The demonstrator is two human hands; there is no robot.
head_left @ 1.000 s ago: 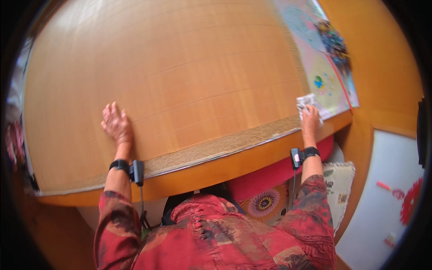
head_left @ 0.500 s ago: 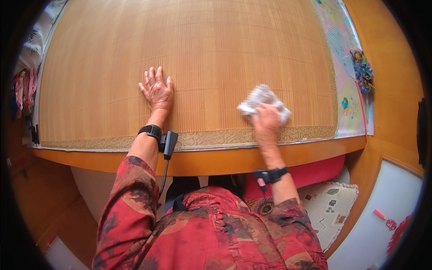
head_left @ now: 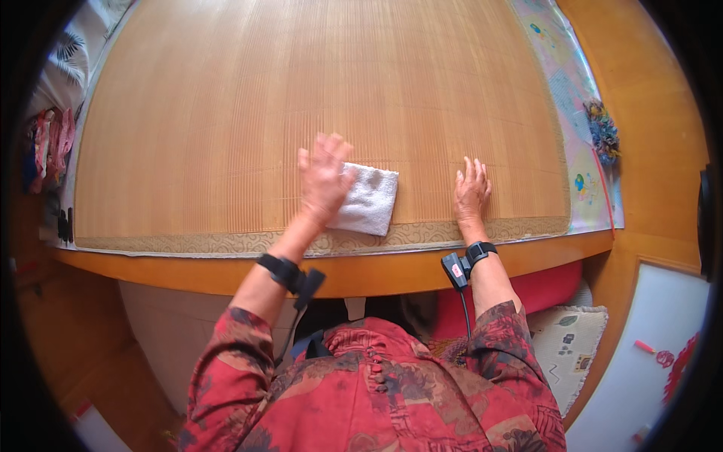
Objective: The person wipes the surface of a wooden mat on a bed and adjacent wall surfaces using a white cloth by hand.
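Note:
A folded white cloth (head_left: 370, 202) lies flat on the woven bamboo mat (head_left: 316, 83), close to the mat's patterned near border. My left hand (head_left: 324, 181) is at the cloth's left edge and covers part of it. Motion blurs its fingers, but they look stretched out and apart; whether the hand touches the cloth I cannot tell. To the right of the cloth, my right hand (head_left: 471, 194) rests on the mat with its fingers extended and nothing in them.
The wooden bed edge (head_left: 361, 277) runs along the near side. A bundle of multicoloured strips (head_left: 602, 132) lies on the patterned sheet (head_left: 584, 181) at the right. Pink fabrics (head_left: 53, 147) hang at the left. Below right are a red cushion (head_left: 542, 290) and a pale mat (head_left: 568, 346).
The cloth was under my right hand and now lies further left, out of that hand. My left hand has moved right and nearer to it; my right hand has shifted slightly right.

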